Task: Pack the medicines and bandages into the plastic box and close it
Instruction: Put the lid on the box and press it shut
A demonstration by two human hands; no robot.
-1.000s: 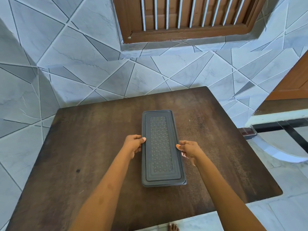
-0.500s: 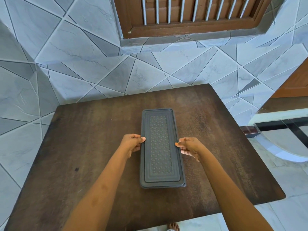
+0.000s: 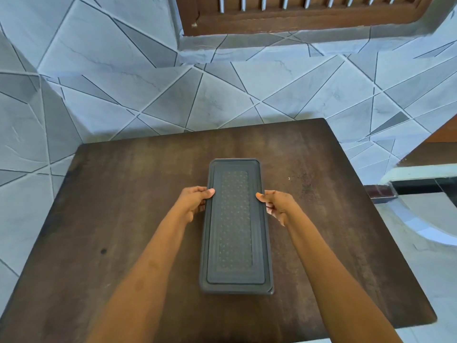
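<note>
A long dark grey plastic box [image 3: 236, 226] lies lengthwise in the middle of the brown wooden table [image 3: 123, 206], its dotted lid on top and shut. My left hand [image 3: 194, 203] grips the box's left long edge, thumb resting on the lid. At the right long edge my right hand [image 3: 275, 204] does the same, thumb on the lid and fingers curled down the side. No medicines or bandages show; whatever the box contains is hidden by the lid.
A grey tiled wall [image 3: 222, 95] stands right behind the table, with a wooden window frame [image 3: 296, 18] above. To the right are a dark-topped ledge [image 3: 425, 184] and tiled floor. A small dark spot [image 3: 103, 251] marks the table's left side.
Both hands stay clamped on the box's sides. The box and hands sit slightly higher in the picture as the head camera tilts; the box itself has barely shifted.
</note>
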